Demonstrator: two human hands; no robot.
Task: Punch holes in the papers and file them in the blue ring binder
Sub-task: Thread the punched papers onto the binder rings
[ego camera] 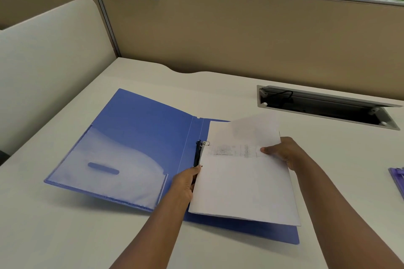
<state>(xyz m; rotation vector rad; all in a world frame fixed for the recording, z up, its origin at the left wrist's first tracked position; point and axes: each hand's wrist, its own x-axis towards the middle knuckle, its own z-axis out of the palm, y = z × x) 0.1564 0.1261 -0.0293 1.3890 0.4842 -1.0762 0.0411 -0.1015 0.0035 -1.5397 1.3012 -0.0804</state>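
The blue ring binder (142, 128) lies open on the white desk, its clear inner pocket (109, 170) on the left flap. The black ring mechanism (198, 155) runs along the spine, one metal ring showing at its far end. A stack of white papers (242, 181) rests over the right flap, its left edge at the rings. My left hand (185, 183) grips the papers' left edge beside the mechanism. My right hand (282, 152) holds the papers' right edge, thumb on top. The far sheet corner looks lifted and blurred.
An open cable tray (328, 104) is sunk into the desk at the back right. A purple object (399, 179) pokes in at the right edge. Beige partition walls (240, 34) close off the back and left, with a sign reading 474.
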